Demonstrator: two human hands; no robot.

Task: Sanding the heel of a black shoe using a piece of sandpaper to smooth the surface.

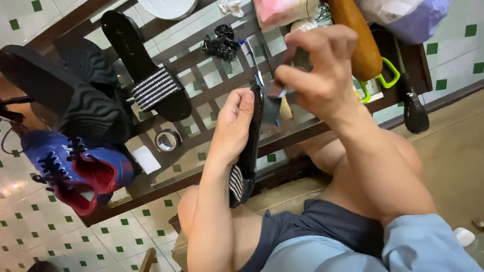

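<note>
My left hand (pixel 233 126) grips a black sandal (pixel 248 151) on edge, its striped black-and-white strap pointing down toward my lap. My right hand (pixel 315 70) is above the sandal's upper end, fingers pinched on a small dark piece (pixel 271 108) at the sole's edge. What exactly the fingers pinch is partly hidden. The matching black sandal (pixel 146 70) with the striped strap lies flat on the glass table (pixel 201 156).
On the table lie dark slides (pixel 65 95), blue-and-red sneakers (pixel 75 166), a tape roll (pixel 167 140), a white block (pixel 146 159), a toothbrush (pixel 252 60), a black tangle (pixel 220 44), a brown wooden handle (pixel 358 40), a dark-handled tool (pixel 413 106) and bags (pixel 413 20).
</note>
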